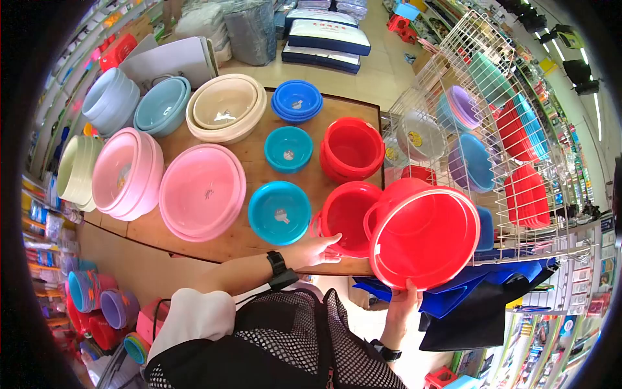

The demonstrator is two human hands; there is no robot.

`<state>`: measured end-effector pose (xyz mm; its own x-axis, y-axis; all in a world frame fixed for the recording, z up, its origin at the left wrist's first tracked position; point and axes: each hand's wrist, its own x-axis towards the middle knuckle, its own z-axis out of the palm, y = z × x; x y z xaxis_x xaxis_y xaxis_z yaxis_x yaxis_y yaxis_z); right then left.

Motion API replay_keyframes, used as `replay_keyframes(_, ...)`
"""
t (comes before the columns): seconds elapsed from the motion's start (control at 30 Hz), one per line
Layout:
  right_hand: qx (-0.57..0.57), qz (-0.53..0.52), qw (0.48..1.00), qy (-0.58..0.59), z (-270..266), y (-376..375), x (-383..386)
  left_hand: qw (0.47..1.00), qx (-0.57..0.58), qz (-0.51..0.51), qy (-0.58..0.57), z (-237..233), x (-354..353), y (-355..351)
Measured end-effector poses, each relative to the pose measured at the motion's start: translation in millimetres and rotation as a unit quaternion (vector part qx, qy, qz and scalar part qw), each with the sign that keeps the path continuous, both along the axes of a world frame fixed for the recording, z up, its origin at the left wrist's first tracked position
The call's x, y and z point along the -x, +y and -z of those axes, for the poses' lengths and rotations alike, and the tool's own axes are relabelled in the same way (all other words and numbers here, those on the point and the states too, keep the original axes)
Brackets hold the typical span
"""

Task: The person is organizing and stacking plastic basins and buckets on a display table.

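Note:
A large red bucket [424, 236] is tilted with its wide mouth facing me, off the table's front right corner. My right hand [404, 303] is closed on its lower rim, thumb in front and the other fingers partly hidden. To its left a smaller red bucket [350, 214] stands at the table's front edge. My left hand [319, 251] is at this bucket's near left side, its thumb over the rim and its fingers low against the wall. Behind stands a stack of red buckets [352, 150]. Beside my left hand is a teal bowl [280, 211].
The wooden table [243, 249] also carries pink basins [202, 188], cream basins [228, 107], a second teal bowl [288, 149] and blue bowls [297, 100]. A wire rack [466, 39] with plasticware stands at the right. Blue bags [453, 297] hang below it. Packed bedding [327, 37] lies behind.

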<state>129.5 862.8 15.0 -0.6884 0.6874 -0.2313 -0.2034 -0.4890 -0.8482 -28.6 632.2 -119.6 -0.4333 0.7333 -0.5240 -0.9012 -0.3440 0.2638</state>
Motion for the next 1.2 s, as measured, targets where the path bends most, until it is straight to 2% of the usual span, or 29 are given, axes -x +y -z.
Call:
replay_keyframes(0.13, 0.006, -0.007, 1.0, -0.005, 3, 3, 0, 0.994, 0.097, -0.044, -0.002, 9, -6, 25)
replay_keyframes(0.23, 0.005, -0.019, 1.0, 0.002, -5, -1, 3, 0.998, 0.048, -0.043, 0.004, 72, -5, 32)
replay_keyframes(0.27, 0.001, -0.014, 1.0, 0.004, -4, 0, 3, 0.991, 0.113, -0.065, 0.01, 37, -6, 31)
replay_keyframes(0.3, -0.003, -0.009, 1.0, 0.006, -1, 2, 2, 0.991, 0.113, -0.064, 0.014, 19, -9, 28)
replay_keyframes(0.43, -0.02, 0.006, 1.0, 0.02, -3, 8, 3, 0.99, 0.118, -0.045, 0.062, -9, -19, 3)
replay_keyframes(0.57, -0.021, -0.01, 0.998, 0.063, -30, 8, 9, 0.989, 0.117, -0.003, 0.095, -40, -18, -35)
replay_keyframes(0.67, -0.027, -0.01, 0.996, 0.084, -47, 9, 18, 0.974, 0.17, 0.008, 0.146, -106, -7, -67)
replay_keyframes(0.9, -0.003, -0.015, 0.998, 0.063, -38, 6, 35, 0.94, 0.205, -0.106, 0.251, -205, 37, -125)
replay_keyframes(0.97, 0.007, -0.013, 0.999, 0.042, -31, 2, 39, 0.929, 0.206, -0.154, 0.267, -220, 57, -135)
replay_keyframes(1.1, 0.038, -0.059, 0.997, -0.023, -3, -5, 41, 0.919, 0.207, -0.241, 0.234, -216, 136, -147)
replay_keyframes(1.2, 0.057, -0.078, 0.992, -0.082, 14, -15, 40, 0.923, 0.14, -0.243, 0.265, -213, 210, -133)
